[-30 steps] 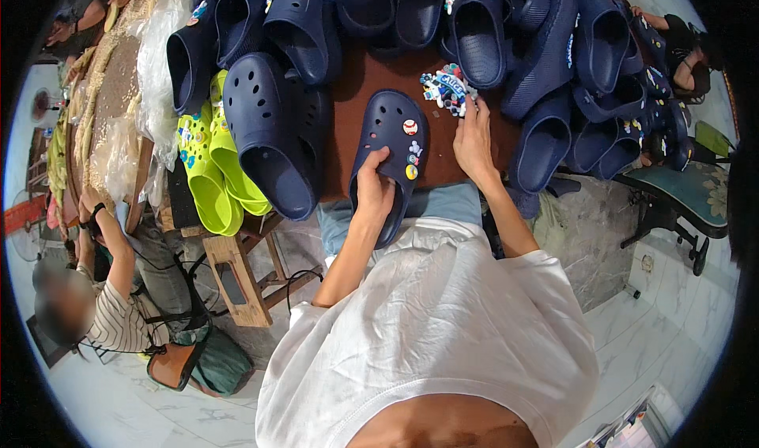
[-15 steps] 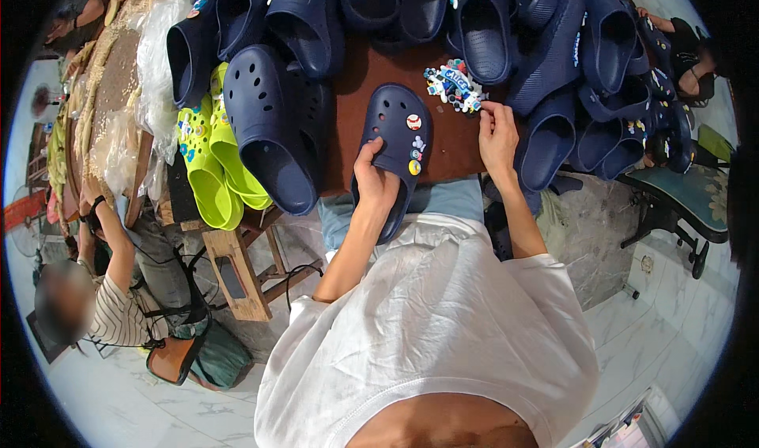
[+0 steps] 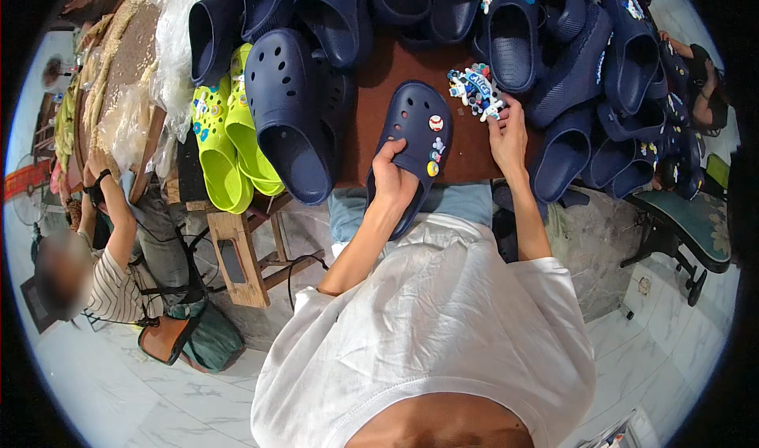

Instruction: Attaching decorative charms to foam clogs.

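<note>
Charms already set into the toe of the navy perforated foam clog [image 3: 411, 151]: a round white one, a small pale one, a yellow one; many holes bare, so judged partly dressed. Lying on brown wooden table [image 3: 379, 76], heel over near edge. Left hand [image 3: 393, 181] closed around clog's heel. Right hand [image 3: 508, 136] fingertips pinching into heap of small colourful charms [image 3: 474, 92] just beside clog.
</note>
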A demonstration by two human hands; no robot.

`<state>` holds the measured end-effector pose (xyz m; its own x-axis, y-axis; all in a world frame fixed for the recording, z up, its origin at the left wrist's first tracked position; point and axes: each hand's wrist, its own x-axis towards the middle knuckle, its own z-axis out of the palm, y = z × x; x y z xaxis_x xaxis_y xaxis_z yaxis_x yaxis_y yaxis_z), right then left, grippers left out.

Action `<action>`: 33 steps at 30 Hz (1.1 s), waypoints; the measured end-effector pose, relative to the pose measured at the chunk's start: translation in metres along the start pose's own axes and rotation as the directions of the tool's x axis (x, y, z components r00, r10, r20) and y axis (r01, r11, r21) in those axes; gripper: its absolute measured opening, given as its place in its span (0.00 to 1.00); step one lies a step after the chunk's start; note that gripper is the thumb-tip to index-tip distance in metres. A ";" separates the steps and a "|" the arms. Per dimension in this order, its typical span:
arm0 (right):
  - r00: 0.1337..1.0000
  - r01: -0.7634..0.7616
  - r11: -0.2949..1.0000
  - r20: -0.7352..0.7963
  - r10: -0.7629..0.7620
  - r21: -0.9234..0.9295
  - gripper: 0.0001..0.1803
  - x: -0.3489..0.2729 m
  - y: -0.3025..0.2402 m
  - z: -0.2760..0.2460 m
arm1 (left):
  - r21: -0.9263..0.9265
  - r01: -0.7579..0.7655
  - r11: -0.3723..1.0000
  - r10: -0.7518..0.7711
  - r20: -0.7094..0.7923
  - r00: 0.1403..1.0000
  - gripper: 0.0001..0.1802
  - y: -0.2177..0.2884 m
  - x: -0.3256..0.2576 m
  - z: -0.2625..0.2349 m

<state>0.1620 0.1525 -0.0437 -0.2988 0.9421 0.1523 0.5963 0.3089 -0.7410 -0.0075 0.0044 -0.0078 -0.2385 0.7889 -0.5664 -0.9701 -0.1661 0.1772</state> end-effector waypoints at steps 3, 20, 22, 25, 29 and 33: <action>0.999 0.022 0.999 0.049 -0.020 -0.036 0.22 -0.001 -0.003 -0.004 | -0.010 -0.005 1.000 0.004 -0.017 1.000 0.24 -0.003 -0.003 0.000; 0.887 -0.200 0.860 0.460 -0.045 0.469 0.20 0.005 -0.076 0.011 | 0.069 -0.033 0.997 0.031 0.026 0.999 0.19 -0.012 -0.012 0.003; 0.882 -0.204 0.867 0.470 -0.039 0.455 0.21 0.007 -0.076 0.009 | 0.070 -0.020 0.997 0.018 0.016 1.000 0.19 -0.012 -0.012 0.004; 0.882 -0.181 0.870 0.466 -0.062 0.458 0.22 0.009 -0.075 0.005 | 0.068 -0.005 0.998 0.004 0.022 1.000 0.18 -0.013 -0.011 0.003; 0.878 -0.180 0.881 0.476 -0.057 0.437 0.22 0.010 -0.081 0.005 | 0.095 -0.013 0.995 0.011 0.017 1.000 0.17 -0.015 -0.008 -0.004; 0.904 -0.076 0.917 0.415 -0.102 0.392 0.18 0.010 -0.087 0.003 | 0.115 -0.013 0.993 0.014 -0.010 1.000 0.17 -0.017 -0.014 0.004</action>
<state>0.1046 0.1348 0.0203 -0.6401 0.7661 -0.0578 0.2776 0.1604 -0.9472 0.0126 -0.0008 0.0004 -0.2527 0.7806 -0.5717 -0.9551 -0.1070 0.2761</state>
